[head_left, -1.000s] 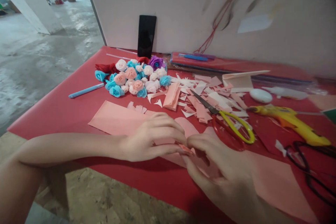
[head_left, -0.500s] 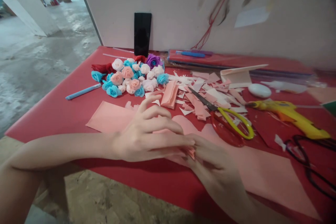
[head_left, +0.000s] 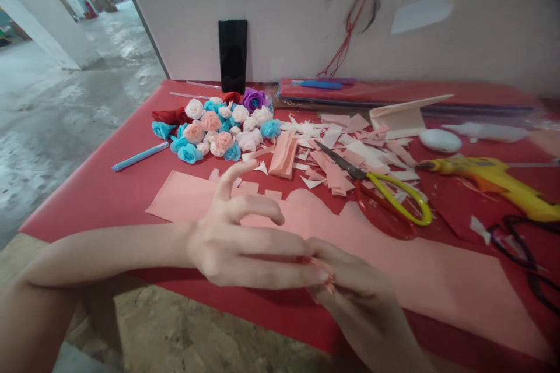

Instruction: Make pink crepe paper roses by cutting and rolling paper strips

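Observation:
My left hand [head_left: 238, 242] and my right hand [head_left: 359, 300] meet near the front edge of the red table [head_left: 87, 192]. Together they pinch a small rolled piece of pink crepe paper [head_left: 321, 271] between their fingertips. The left index and middle fingers are lifted and curled above the pinch. A long pink crepe strip [head_left: 394, 262] with a scalloped upper edge lies flat under and beyond the hands.
A pile of paper roses [head_left: 219, 125] in pink, white, blue and purple sits at the back left. Yellow-handled scissors [head_left: 380, 192] lie among pink paper scraps [head_left: 345, 154]. A yellow glue gun [head_left: 494, 178], a blue pen [head_left: 140, 156] and a black phone [head_left: 232, 55] against the wall are also here.
Both hands have come nearer the table's front edge and risen off the strip. My left index and middle fingers have lifted. The pinch on the small pink roll persists.

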Tool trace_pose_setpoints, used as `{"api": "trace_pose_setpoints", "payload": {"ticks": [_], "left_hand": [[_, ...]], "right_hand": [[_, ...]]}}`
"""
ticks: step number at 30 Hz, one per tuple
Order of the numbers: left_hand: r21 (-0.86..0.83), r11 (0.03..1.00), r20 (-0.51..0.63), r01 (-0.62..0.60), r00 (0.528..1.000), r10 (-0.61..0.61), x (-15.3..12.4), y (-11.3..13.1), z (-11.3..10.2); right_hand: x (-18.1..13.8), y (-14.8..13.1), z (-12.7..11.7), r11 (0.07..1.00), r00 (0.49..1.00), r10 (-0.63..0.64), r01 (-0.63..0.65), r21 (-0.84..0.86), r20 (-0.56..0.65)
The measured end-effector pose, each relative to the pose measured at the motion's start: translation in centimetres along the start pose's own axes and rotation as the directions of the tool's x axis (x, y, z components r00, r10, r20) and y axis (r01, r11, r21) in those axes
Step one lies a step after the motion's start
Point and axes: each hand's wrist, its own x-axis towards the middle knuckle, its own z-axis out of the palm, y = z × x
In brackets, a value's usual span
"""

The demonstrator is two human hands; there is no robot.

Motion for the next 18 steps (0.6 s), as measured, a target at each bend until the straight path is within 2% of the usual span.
{"api": "trace_pose_setpoints", "payload": {"ticks": [3, 12, 18], "left_hand": [[0.090, 0.992, -0.057, -0.088, 0.994, 0.093, -0.3, 0.0, 0.1], [0.128, 0.990, -0.254, -0.050, 0.964, 0.082, -1.0, 0.4, 1.4], [0.142, 0.989, -0.280, -0.050, 0.956, 0.089, -1.5, 0.4, 1.7]], "right_hand": [[-0.2, -0.1, 0.1, 0.999, 1.000, 0.003, -0.004, 0.036, 0.009], [-0.8, 0.0, 0.0, 0.997, 0.999, 0.028, -0.031, 0.066, 0.043], [-0.8, -0.1, 0.2, 0.996, 0.999, 0.035, -0.038, 0.085, 0.040]]}}
